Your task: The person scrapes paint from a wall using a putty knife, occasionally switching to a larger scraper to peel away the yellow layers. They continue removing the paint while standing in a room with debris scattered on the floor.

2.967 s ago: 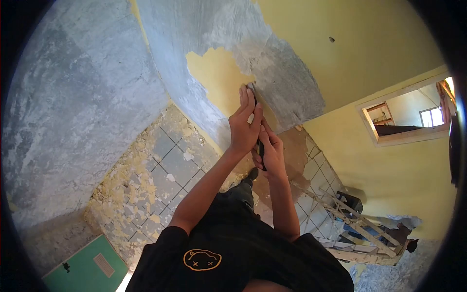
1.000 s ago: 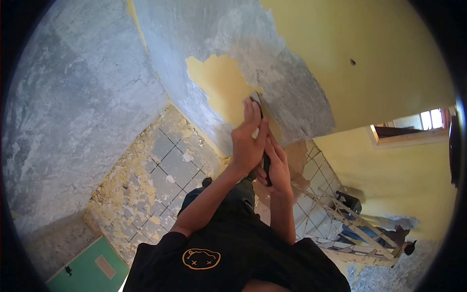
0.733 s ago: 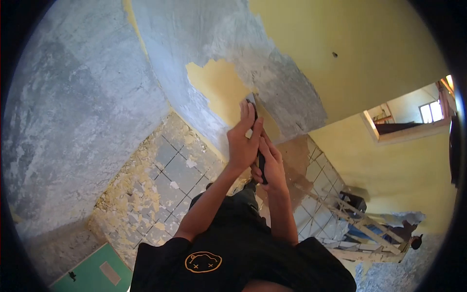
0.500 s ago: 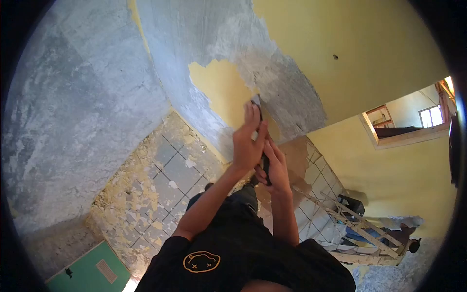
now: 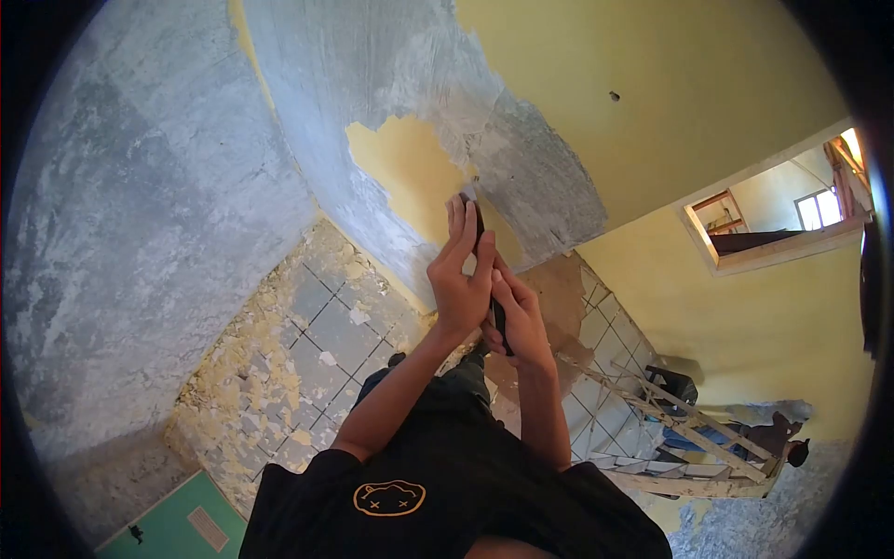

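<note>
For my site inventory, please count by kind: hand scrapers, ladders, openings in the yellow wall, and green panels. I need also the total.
Black-handled metal scraper: 1
Pale wooden ladder: 1
Rectangular wood-framed opening: 1
Flat green panel: 1
Total: 4

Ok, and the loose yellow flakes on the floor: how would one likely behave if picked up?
The yellow flakes would probably be very light, since they look thin. They'd likely be brittle and snap if pinched: many lie in small, ragged-edged pieces. Pushed, they should slide rather than roll, as most seem to lie flat on the tiles.
</note>
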A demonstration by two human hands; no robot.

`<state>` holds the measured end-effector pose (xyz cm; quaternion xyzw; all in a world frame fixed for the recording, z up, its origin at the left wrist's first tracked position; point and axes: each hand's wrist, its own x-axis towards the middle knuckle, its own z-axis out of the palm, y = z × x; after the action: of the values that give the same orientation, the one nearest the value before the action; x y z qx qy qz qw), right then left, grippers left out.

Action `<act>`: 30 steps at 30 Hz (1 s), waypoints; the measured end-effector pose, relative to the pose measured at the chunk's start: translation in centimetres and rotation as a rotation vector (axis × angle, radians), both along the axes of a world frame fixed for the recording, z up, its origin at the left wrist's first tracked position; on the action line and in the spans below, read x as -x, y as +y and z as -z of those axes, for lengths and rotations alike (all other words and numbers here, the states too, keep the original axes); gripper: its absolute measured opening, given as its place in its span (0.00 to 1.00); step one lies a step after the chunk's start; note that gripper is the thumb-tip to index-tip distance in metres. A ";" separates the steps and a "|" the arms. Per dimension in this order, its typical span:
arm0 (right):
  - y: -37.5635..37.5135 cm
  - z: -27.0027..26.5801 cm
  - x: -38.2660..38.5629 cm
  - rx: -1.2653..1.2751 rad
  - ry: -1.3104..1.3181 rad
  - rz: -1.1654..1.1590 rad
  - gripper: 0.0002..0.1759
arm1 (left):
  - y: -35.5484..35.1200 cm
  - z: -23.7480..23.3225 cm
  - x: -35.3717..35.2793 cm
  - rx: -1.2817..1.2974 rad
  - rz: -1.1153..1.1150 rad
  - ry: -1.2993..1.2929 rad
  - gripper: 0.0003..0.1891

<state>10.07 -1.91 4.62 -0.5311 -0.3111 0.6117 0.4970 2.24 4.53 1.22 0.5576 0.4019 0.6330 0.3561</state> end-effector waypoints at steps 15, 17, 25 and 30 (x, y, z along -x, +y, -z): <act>2.9 0.9 1.2 -0.042 0.173 0.063 0.26 | 3.9 -0.3 0.8 -0.039 0.010 0.149 0.20; 4.7 -0.2 1.5 -0.035 0.189 0.047 0.26 | 4.6 -0.9 1.2 -0.008 -0.005 0.120 0.20; 1.6 2.2 0.7 -0.035 0.060 0.096 0.25 | 2.5 0.7 0.6 -0.013 0.122 0.016 0.21; 0.9 3.1 0.4 -0.094 0.085 0.094 0.25 | 2.2 0.3 0.8 -0.095 0.141 0.075 0.22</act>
<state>9.69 -1.00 1.48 -0.4947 -0.2928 0.5946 0.5621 1.43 6.73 0.91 0.6241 0.3445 0.6033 0.3575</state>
